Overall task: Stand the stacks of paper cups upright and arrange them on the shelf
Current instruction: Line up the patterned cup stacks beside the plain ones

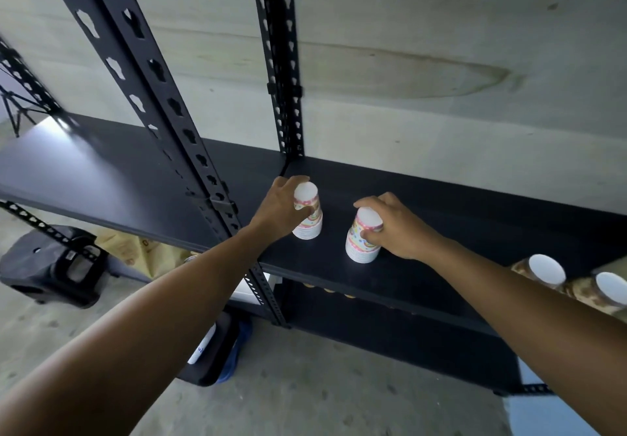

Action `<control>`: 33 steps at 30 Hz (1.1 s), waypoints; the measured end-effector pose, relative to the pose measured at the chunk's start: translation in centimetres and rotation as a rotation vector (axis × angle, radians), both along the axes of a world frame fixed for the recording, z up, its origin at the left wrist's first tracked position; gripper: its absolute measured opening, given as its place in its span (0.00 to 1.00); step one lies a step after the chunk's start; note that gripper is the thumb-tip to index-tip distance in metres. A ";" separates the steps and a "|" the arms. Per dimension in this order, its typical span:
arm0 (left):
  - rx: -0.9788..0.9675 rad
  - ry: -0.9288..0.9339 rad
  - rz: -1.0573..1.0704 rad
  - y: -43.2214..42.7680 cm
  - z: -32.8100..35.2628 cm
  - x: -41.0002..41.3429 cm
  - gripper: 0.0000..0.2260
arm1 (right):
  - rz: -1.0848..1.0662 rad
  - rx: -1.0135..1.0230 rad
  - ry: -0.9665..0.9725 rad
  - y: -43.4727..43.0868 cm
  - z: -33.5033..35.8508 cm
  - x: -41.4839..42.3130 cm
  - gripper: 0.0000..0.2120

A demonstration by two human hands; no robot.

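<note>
Two stacks of patterned paper cups stand upside down, white bases up, on the black shelf (458,232). My left hand (280,210) grips the left cup stack (308,218) near its top, close to the rear upright. My right hand (397,228) grips the right cup stack (363,238) from its right side. Both stacks rest upright on the shelf board, about a hand's width apart. Two more brown-patterned cup stacks (546,271) (607,291) lie at the shelf's right end with their white bases facing me.
Black perforated uprights (281,72) (190,137) rise left of the cups. A second black shelf board (84,171) extends to the left. Below are a lower shelf, a dark case (57,266) on the concrete floor and a blue-and-white item (217,350).
</note>
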State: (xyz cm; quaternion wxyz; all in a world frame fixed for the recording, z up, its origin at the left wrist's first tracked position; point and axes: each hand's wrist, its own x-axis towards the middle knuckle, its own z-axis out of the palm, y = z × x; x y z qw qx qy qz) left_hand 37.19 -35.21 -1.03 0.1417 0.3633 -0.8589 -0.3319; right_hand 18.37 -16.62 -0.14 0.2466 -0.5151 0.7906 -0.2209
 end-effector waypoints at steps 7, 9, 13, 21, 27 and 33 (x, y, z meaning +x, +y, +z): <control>0.090 0.006 -0.067 -1.0 -0.3 0.2 0.30 | 0.010 0.007 -0.015 -0.3 -0.1 -0.3 0.27; 0.100 0.017 -0.089 -1.2 -0.2 0.2 0.31 | 0.006 0.011 -0.013 -0.3 -0.1 -0.3 0.27; 0.023 0.015 -0.059 -1.7 -0.5 0.2 0.29 | -0.008 0.009 -0.020 -0.2 -0.3 -0.2 0.27; 0.037 0.027 -0.097 -1.9 -0.9 0.4 0.27 | -0.002 0.048 -0.014 0.0 0.7 0.2 0.27; 0.032 -0.007 -0.105 -2.0 -0.9 0.3 0.27 | -0.037 -0.036 0.026 3.1 3.5 -1.6 0.27; 0.052 0.008 -0.072 -0.9 -0.3 0.1 0.27 | -0.056 0.082 0.161 9.1 5.8 -6.3 0.21</control>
